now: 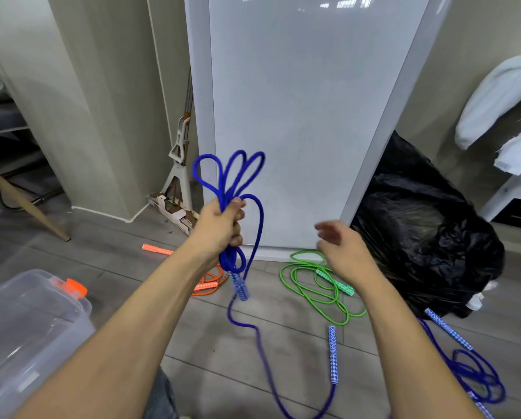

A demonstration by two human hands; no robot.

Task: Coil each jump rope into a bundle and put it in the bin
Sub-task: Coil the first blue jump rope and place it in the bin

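My left hand [221, 226] is raised in front of me, shut on a blue jump rope [232, 173]. Three loops stick up above the fist and smaller loops and one patterned handle [240, 288] hang below it. The rope's loose end trails down to the floor, ending in its other handle [332, 355]. My right hand [342, 247] hovers to the right with fingers apart, holding nothing. A clear plastic bin [26, 331] with an orange latch stands at the lower left. On the floor lie a green rope [316, 285], an orange rope [211, 282] and a second blue rope [471, 370].
A white panel [301, 116] leans against the wall straight ahead. A full black rubbish bag [428, 231] sits to its right, and a mop [179, 164] stands to its left. A chair leg [26, 204] is at the far left; a cloth-draped white shelf [507, 182] at the far right.
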